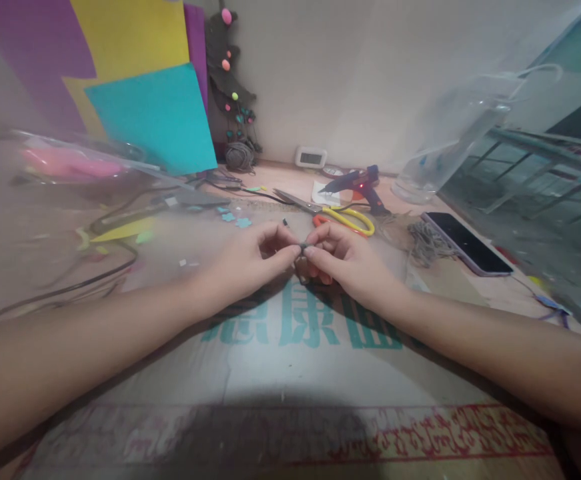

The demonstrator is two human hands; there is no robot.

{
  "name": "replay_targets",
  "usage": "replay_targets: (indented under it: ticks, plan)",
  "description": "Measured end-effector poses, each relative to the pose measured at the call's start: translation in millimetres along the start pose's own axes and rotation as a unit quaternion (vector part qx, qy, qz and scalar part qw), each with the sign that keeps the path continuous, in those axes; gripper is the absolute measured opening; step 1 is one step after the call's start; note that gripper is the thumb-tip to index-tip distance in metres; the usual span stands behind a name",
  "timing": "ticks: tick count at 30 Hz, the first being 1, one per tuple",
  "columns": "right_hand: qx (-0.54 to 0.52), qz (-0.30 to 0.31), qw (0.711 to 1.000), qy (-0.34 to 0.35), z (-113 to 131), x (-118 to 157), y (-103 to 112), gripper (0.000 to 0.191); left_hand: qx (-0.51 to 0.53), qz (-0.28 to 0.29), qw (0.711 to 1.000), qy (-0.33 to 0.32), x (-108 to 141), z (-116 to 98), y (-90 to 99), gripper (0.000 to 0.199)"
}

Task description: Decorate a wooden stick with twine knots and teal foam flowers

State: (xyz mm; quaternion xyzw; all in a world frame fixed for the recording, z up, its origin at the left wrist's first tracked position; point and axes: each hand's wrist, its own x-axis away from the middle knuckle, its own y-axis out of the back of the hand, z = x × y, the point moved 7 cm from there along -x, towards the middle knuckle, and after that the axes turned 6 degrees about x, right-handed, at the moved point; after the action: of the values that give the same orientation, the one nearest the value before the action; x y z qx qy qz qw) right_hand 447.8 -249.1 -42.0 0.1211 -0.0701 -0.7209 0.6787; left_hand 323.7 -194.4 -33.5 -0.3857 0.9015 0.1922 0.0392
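Both my hands meet over the printed table cover, fingertips almost touching. Between them is a small dark grey piece, with a thin strand hanging below it; its kind is too small to make out. My left hand pinches it from the left with thumb and index finger. From the right, my right hand pinches it the same way, its other fingers curled. Just beyond the right hand lie scissors with yellow and orange handles. Blue flower-shaped cut-outs are on the table beyond my left hand.
A glue gun with a red light rests behind the scissors. To the right are grey cord, a phone and a clear plastic container. Coloured sheets stand at back left. A black cable crosses the left side.
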Motion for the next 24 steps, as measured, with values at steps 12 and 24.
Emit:
replay_targets:
  ticks: [12,24]
  plan:
    - [-0.023,-0.008,1.000,-0.009,1.2,3.4,4.0,0.014,-0.002,-0.026,1.000,0.004,0.4,2.9,3.5,0.016]
    - [-0.015,-0.001,1.000,-0.005,0.7,1.7,3.6,0.021,-0.010,-0.030,0.999,-0.006,0.9,0.2,5.4,0.018]
